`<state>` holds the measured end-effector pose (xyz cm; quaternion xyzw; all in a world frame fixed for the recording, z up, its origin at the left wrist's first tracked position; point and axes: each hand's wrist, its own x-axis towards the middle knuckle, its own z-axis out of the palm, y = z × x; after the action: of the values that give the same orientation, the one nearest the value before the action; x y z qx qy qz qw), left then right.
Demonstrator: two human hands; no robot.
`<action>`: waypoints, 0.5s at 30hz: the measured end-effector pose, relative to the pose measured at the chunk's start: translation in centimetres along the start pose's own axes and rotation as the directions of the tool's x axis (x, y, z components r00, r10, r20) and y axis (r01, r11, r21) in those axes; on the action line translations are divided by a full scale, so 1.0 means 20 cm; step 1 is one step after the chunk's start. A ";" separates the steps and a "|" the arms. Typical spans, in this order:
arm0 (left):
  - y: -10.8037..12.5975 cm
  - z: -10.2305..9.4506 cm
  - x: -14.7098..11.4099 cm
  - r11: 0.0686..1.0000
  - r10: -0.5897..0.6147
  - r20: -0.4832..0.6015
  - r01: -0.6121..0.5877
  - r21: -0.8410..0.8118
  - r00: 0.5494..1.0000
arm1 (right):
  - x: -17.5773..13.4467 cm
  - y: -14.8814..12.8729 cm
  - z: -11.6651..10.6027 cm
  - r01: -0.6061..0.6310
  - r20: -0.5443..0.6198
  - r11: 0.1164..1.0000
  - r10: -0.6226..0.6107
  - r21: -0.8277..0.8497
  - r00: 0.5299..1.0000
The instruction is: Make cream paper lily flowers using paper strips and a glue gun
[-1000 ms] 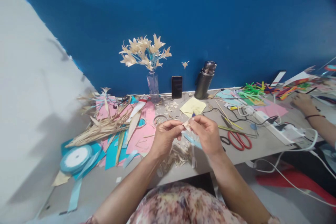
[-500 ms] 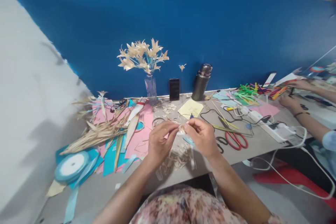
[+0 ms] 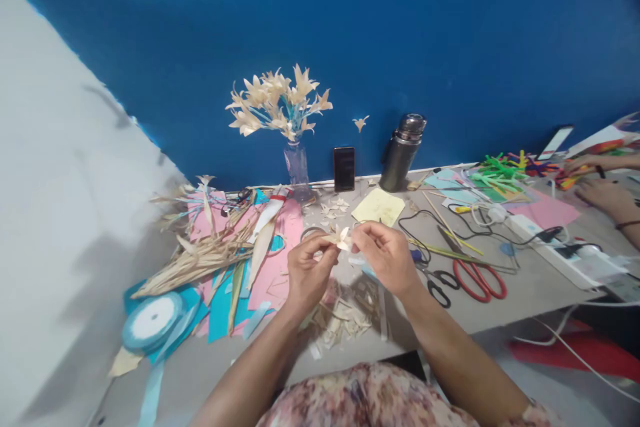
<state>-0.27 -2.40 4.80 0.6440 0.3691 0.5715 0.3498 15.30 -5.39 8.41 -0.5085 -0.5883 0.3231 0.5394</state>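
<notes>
In the head view, the small pale flower (image 3: 343,238) was up between the two hands, above the table (image 3: 195,377) and in front of the person's body. The left hand (image 3: 311,270) had its thumb and fingertips brought together in a pinch on the flower's left end, with the other fingers curled in behind, so that the petals stuck out beyond the fingertips toward the right. The right hand (image 3: 387,260) was at the flower's opposite side, its thumb and forefinger drawn close together at the petal edge; whether they had hold of a petal or were only just beside it could not be told. The flower was cream to whitish, with a few narrow, pointed petals spreading from a common base; one petal pointed upward, and a paler, straw-coloured part ran back into the left fingertips. Its finer detail was too small to make out. Below the hands lay a loose heap of dry, cream-coloured scraps (image 3: 347,320), and beyond them a square of yellow paper (image 3: 379,207). Larger flowers of the same cream colour and pointed shape stood as a bouquet (image 3: 275,100) on blue stems in a clear bottle (image 3: 297,167) near the wall. To the right of the right hand were black-handled scissors (image 3: 439,293) and red-handled scissors (image 3: 486,290), lying near each other.
</notes>
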 end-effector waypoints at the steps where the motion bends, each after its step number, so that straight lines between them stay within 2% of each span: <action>1: 0.00 -0.01 0.01 0.999 -0.035 -0.020 0.035 -0.020 0.999 | 0.01 0.01 0.00 0.001 0.003 1.000 -0.001 -0.005 1.000; 5: 0.00 -0.04 0.05 0.997 -0.074 -0.030 0.073 -0.023 0.997 | 0.08 0.03 0.00 -0.005 0.012 1.000 0.004 0.014 1.000; 9: 0.00 -0.05 0.07 0.999 0.003 -0.023 -0.002 0.047 1.000 | 0.12 0.03 0.03 0.006 0.086 0.998 -0.012 0.070 0.996; 15: -0.03 -0.03 0.09 0.989 0.127 -0.006 -0.126 0.084 0.992 | 0.16 0.04 0.05 -0.030 0.089 0.999 0.033 -0.040 0.995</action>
<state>-0.84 -0.44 5.13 0.6770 0.3531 0.5800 0.2837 14.78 -1.99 8.48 -0.5130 -0.6100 0.3427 0.4973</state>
